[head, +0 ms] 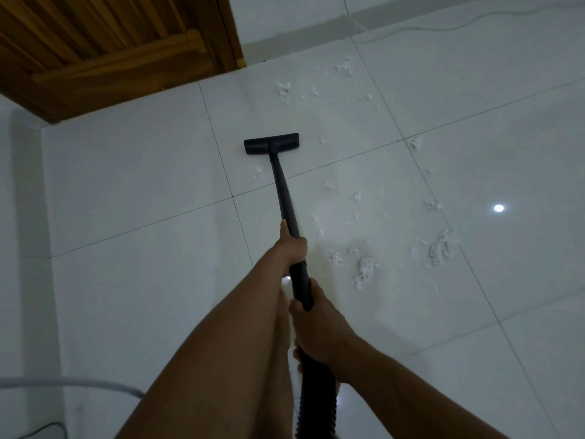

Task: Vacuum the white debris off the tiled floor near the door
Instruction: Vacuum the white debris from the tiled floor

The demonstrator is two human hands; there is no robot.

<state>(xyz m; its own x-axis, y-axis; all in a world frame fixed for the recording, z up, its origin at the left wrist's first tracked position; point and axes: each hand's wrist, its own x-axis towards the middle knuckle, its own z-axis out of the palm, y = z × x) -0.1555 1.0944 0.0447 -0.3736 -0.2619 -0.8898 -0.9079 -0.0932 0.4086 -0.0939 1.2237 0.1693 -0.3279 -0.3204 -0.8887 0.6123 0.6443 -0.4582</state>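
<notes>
Many scraps of white debris (364, 270) lie on the floor (126, 217), most of them right of the hands. The thickest clumps sit just right of the left hand (292, 248), and a looser scatter lies ahead of them. More bits lie far ahead of both hands, near the door (110, 52). One small scrap lies just left of the tube (285, 198), ahead of the left hand and just behind the nozzle (271, 143).

The black nozzle rests flat on the tile, well ahead of the hands and apart from the larger clumps. The left hand grips the tube, its fingers curled round it and its thumb laid forward along it. The right hand (313, 324), nearer the body, wraps round the thicker lower end of the tube, just above the ribbed hose (316, 400), which runs down out of view.

The brown wooden door stands far ahead and to the left. A thin white cable (443, 26) runs by the wall far ahead on the right. A grey cord (79, 381) lies left of the forearms, near the bottom edge. A bright spot (499, 208) of reflected light shines on the tile far right of the hands.
</notes>
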